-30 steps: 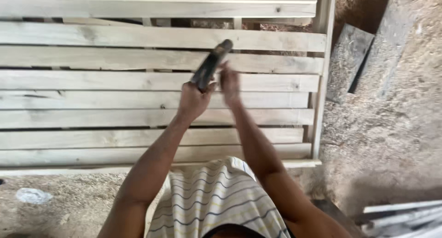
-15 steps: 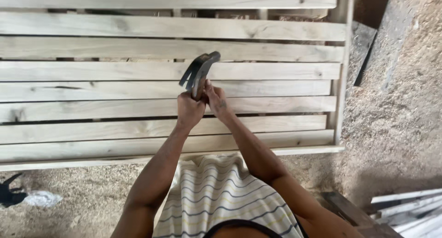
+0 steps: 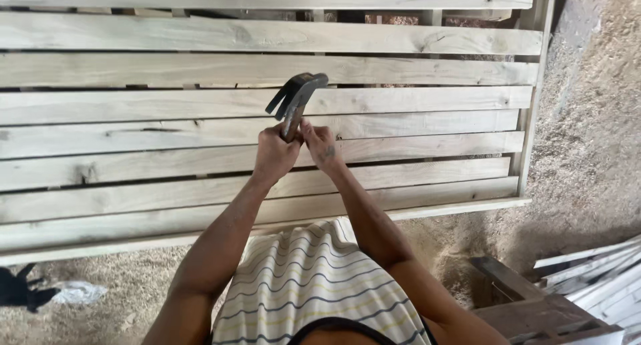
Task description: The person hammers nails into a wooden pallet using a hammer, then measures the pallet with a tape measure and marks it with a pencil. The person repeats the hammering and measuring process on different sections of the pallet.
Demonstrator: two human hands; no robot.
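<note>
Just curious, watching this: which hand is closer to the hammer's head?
Left. The left hand grips the handle just below the hammer's head; the right hand sits beside it, slightly lower, fingers at the handle.

A single head-mounted camera looks steeply down and forward from above the person's chest. The striped shirt [image 3: 314,285] fills the lower centre at close range. Both forearms extend up to mid-frame. The slatted wooden frame [image 3: 167,111] spans the upper half, the sawdust-covered floor [image 3: 587,138] the right edge.
</note>
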